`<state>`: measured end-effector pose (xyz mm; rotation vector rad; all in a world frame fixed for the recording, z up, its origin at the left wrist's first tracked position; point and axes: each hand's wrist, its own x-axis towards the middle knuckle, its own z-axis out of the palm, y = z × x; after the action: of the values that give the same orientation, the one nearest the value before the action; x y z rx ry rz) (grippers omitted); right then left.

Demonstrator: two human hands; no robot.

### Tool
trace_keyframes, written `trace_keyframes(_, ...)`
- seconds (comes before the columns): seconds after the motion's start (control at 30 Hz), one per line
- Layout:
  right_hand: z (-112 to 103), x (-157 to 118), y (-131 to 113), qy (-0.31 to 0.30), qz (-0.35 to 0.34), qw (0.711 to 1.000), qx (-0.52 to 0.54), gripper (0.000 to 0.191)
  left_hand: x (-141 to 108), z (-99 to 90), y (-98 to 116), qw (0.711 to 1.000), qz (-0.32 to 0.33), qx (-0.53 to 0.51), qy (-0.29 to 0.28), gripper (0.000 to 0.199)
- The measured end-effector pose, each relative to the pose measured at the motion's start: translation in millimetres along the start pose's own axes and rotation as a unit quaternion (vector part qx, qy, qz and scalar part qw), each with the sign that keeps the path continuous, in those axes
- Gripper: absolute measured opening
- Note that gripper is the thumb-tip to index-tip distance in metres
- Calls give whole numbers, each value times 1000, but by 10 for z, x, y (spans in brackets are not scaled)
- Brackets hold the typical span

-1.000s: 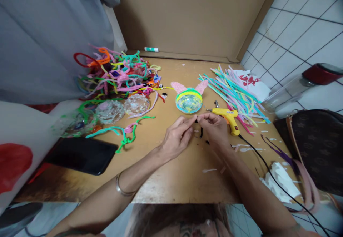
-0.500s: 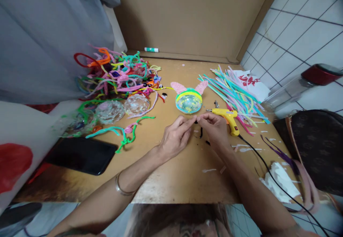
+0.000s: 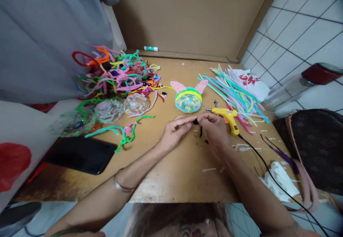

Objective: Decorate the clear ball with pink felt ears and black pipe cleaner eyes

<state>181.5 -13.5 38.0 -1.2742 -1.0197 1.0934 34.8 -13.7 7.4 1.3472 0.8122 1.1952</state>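
A small black piece (image 3: 195, 122), perhaps coiled, is held at the fingertips of both hands. My right hand (image 3: 214, 128) pinches it from the right with thumb and index finger. My left hand (image 3: 177, 129) comes from the other side, index finger stretched over its top and thumb at its lower edge; the remaining fingers curl in. Just beyond the hands stands a round yellow, green and blue piece with a clear dome (image 3: 188, 102) and two pink ears. A short black strip (image 3: 200, 132) lies below the fingertips. Beside my right hand rests a yellow glue gun (image 3: 226, 117).
Tangled pipe cleaners (image 3: 118, 70) heap at the left, near clear domes (image 3: 136, 103) and a black phone (image 3: 81, 154). Straight pipe cleaners (image 3: 233, 90) lie at the right. The glue gun's cord (image 3: 264, 167) runs past crumpled white tissue (image 3: 280, 181) and a brown bag (image 3: 313, 147).
My left thumb has drawn back a little from the index fingertip, and more of the black piece shows. My right hand has barely moved.
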Motion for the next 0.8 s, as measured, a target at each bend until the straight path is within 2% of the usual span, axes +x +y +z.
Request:
trace_keyframes(0.13, 6, 0, 4, -15, 26, 999, 15, 11, 19, 13, 24, 976, -139, -165, -18, 42)
trace_keyframes(0.2, 11, 1, 0, -16, 44, 998, 29, 10, 22, 21, 43, 971, -160, -178, -25, 48)
trace_keyframes(0.23, 14, 2, -4, -12, 53, 998, 40, 10, 18, 25, 51, 977, -146, -155, -21, 49)
trace_keyframes(0.27, 16, 2, -9, -7, 61, 997, 51, 10, 11, 28, 55, 988, -113, -108, -8, 50)
trace_keyframes(0.33, 18, -2, -20, -3, 76, 994, 72, 12, -13, 28, 56, 998, 8, 50, 24, 51)
trace_keyframes(0.37, 18, -5, -25, -4, 83, 993, 78, 13, -26, 23, 54, 985, 85, 145, 39, 50)
trace_keyframes(0.43, 19, -14, -34, -18, 91, 992, 80, 15, -48, 1, 51, 923, 220, 310, 56, 41)
trace_keyframes(0.47, 19, -20, -36, -28, 90, 993, 78, 17, -53, -14, 50, 891, 264, 365, 58, 34)
trace_keyframes(0.5, 20, -26, -37, -37, 87, 993, 74, 18, -55, -30, 50, 867, 292, 400, 58, 27)
trace_keyframes(0.57, 19, -37, -36, -50, 83, 993, 67, 22, -50, -57, 55, 849, 312, 421, 63, 19)
trace_keyframes(0.63, 16, -45, -32, -57, 83, 993, 62, 26, -41, -67, 64, 858, 310, 404, 65, 17)
trace_keyframes(0.7, 10, -47, -25, -69, 80, 993, 55, 29, -32, -57, 73, 882, 292, 365, 63, 16)
trace_keyframes(0.8, 1, -37, -9, -78, 69, 993, 49, 32, -8, -25, 78, 943, 190, 257, 94, 15)
